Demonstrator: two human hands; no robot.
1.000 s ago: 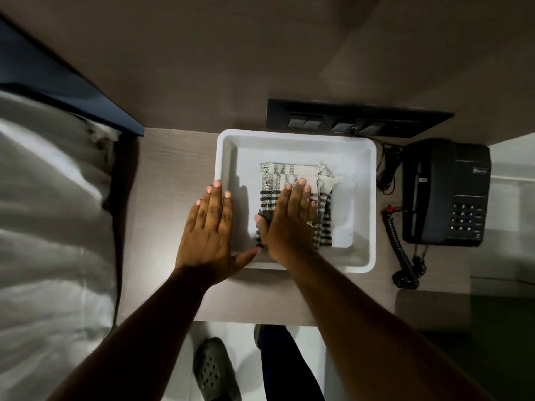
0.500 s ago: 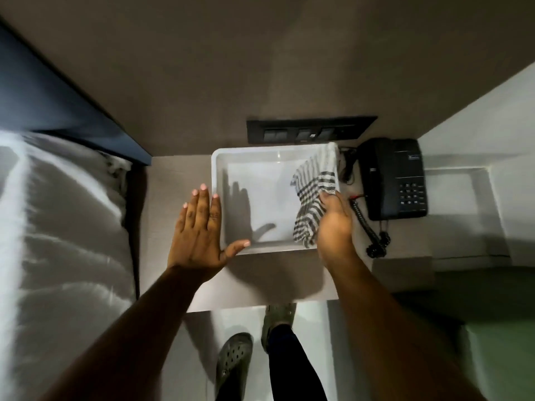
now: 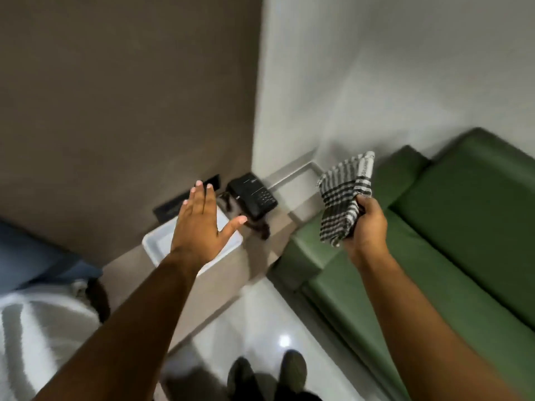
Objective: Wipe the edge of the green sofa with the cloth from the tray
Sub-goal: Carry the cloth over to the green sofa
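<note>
My right hand (image 3: pixel 367 224) grips a black-and-white checked cloth (image 3: pixel 344 195) and holds it in the air above the near armrest of the green sofa (image 3: pixel 451 241). The cloth hangs folded from my fingers, apart from the sofa surface. My left hand (image 3: pixel 202 224) hovers flat with fingers spread over the white tray (image 3: pixel 153 244), which it partly hides. The tray sits on the small wooden side table (image 3: pixel 220 282) and shows nothing inside where visible.
A black desk telephone (image 3: pixel 252 195) with a coiled cord sits on the table behind the tray, under a dark switch panel (image 3: pixel 170 209) on the brown wall. A white bed (image 3: pixel 40 328) fills the lower left. My shoes (image 3: pixel 292 371) stand on the glossy floor.
My right hand has lifted the cloth out of the tray and carried it right, over the sofa's armrest. My view has swung right. My left hand has risen off the table.
</note>
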